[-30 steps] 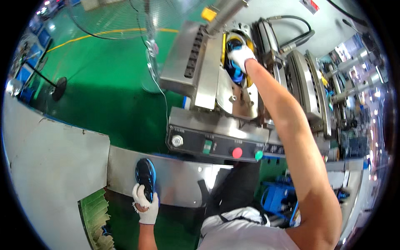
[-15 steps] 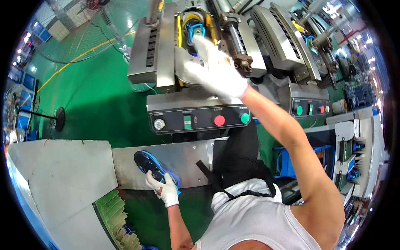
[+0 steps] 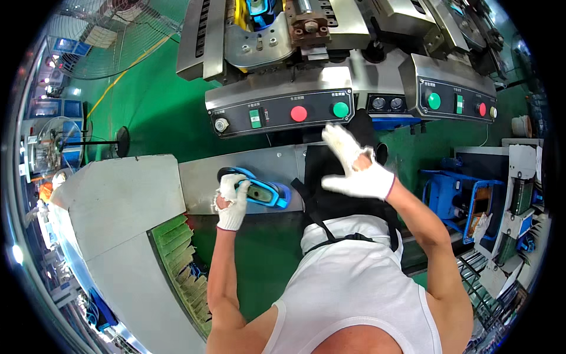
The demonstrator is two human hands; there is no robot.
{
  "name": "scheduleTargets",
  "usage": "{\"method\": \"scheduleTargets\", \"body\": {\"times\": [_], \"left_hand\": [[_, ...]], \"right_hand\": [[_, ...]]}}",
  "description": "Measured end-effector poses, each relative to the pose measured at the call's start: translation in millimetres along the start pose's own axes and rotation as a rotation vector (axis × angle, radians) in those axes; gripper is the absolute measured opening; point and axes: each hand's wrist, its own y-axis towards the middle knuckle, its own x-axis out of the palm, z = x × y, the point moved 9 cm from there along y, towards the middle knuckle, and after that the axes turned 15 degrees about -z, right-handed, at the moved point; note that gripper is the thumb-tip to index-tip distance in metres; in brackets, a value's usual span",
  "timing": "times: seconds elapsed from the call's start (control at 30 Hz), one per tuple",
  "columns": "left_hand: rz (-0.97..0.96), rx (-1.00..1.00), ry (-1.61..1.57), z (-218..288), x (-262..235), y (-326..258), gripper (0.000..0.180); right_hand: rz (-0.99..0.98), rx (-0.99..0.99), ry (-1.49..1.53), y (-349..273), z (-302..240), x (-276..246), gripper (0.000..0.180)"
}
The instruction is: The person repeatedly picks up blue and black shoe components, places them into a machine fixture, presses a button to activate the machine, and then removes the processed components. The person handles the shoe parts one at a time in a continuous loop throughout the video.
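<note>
My left hand point(image 3: 232, 200), in a white knit glove, grips the heel end of a blue shoe point(image 3: 264, 192) lying on its side on a steel shelf point(image 3: 200, 183). In front of my chest, my right hand point(image 3: 354, 165), also gloved, is spread open with the fingers apart and nothing in it, blurred by motion, just below the control panel point(image 3: 280, 112) with a red and a green button. At the top, a second blue shoe point(image 3: 259, 9) sits clamped in the grey press machine point(image 3: 277, 41).
A second panel point(image 3: 457, 101) with green and red buttons stands at the right. A grey cover point(image 3: 118, 230) and green ribbed conveyor point(image 3: 183, 259) lie at my left. A floor fan point(image 3: 100, 26) stands on the green floor. Blue racks point(image 3: 454, 197) fill the right side.
My right hand has left the shoe in the machine and dropped to chest height, open. The view tilted down. My left hand turned the blue shoe sideways on the shelf.
</note>
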Motion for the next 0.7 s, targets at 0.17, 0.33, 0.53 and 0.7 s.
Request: {"method": "scheduleTargets", "body": {"times": [0.17, 0.33, 0.53, 0.7], "left_hand": [[-0.135, 0.267, -0.199, 173.7, 45.4, 54.5, 0.017], [-0.436, 0.545, -0.257, 340.0, 145.4, 94.8, 0.016], [-0.829, 1.098, -0.378, 538.9, 216.0, 41.3, 0.082], [-0.864, 1.231, -0.311, 551.0, 261.6, 22.6, 0.077]], "right_hand": [[-0.056, -0.04, 0.219, -84.0, -8.6, 33.4, 0.112], [0.577, 0.136, 0.294, -201.9, 21.3, 1.4, 0.102], [1.458, 0.055, 1.389, -385.6, 69.4, 52.1, 0.07], [2.149, 0.24, 0.876, -554.1, 140.4, 25.4, 0.045]]}}
